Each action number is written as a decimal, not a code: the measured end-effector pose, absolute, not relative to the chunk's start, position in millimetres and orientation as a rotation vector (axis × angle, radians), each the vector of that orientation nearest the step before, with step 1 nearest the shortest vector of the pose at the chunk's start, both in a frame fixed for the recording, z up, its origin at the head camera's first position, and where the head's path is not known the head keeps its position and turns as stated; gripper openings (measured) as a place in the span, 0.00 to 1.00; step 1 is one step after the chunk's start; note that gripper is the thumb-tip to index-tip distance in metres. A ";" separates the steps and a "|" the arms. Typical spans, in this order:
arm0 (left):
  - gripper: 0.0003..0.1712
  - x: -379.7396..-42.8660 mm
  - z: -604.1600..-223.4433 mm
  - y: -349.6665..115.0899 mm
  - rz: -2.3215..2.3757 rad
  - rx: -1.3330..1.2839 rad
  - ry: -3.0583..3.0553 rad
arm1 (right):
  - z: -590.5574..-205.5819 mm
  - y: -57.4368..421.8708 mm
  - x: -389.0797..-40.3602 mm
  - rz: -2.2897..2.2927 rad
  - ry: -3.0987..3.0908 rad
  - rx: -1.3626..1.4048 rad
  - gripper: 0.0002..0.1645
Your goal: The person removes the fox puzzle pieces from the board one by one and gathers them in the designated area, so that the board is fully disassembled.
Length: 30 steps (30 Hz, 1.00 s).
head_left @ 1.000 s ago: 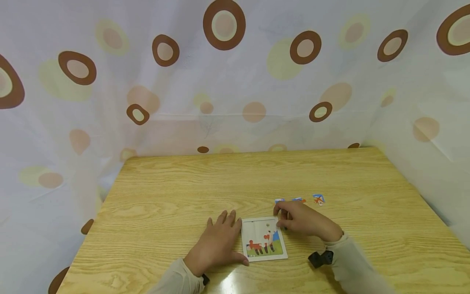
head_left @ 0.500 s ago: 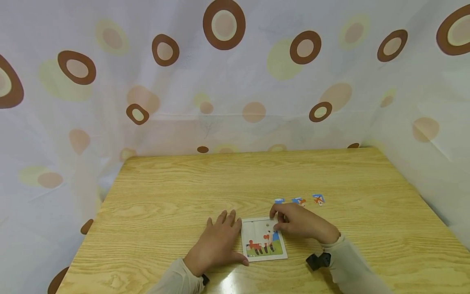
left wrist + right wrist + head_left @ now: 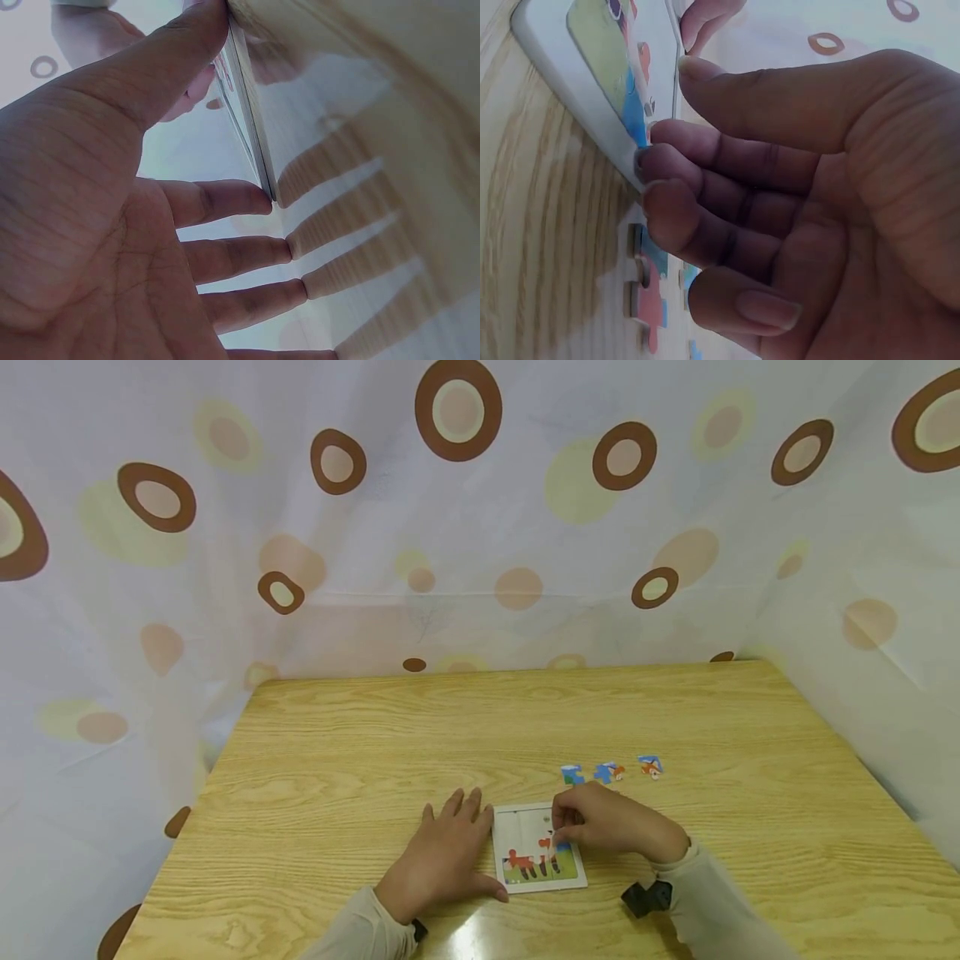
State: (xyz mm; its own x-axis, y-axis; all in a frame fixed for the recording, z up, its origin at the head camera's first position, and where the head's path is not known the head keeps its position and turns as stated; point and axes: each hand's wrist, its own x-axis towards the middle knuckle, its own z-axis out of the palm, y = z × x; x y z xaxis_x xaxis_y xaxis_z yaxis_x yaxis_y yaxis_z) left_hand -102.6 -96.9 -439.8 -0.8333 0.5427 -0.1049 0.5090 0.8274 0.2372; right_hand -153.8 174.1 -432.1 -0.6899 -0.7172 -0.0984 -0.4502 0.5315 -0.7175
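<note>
A shallow white puzzle frame (image 3: 544, 886) lies on the table, with several fitted pieces showing a fox picture; its upper part is bare white. My left hand (image 3: 446, 860) rests beside it, fingers spread, index fingertip at the left edge and thumb by the lower left corner. My right hand (image 3: 611, 818) is bent over the frame's right side. In the right wrist view its thumb and index fingertip are apart over the puzzle, the other fingers curled. I cannot tell whether it holds a piece. Behind this hand lie a blue-and-green piece (image 3: 572, 773) and two fox pieces (image 3: 651, 767).
The wood-grain table (image 3: 337, 760) reaches back to a hanging cloth (image 3: 480, 527) printed with brown rings, which also runs along both sides. A black wrist-worn device (image 3: 647, 898) sits by the right sleeve (image 3: 712, 902).
My right hand has shifted left and slightly toward me, from the frame's right edge to over the puzzle. The loose pieces behind it show more fully. My left hand has stayed still.
</note>
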 end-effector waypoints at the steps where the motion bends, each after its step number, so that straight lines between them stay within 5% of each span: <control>1: 0.63 -102.7 -440.0 -97.0 0.297 0.825 2.841 | -432.1 174.1 -153.5 -0.959 2.386 -0.954 0.09; 30: 0.63 -101.7 -435.3 -96.0 0.295 0.815 2.834 | -426.3 160.5 -141.1 -0.909 2.432 -0.883 0.17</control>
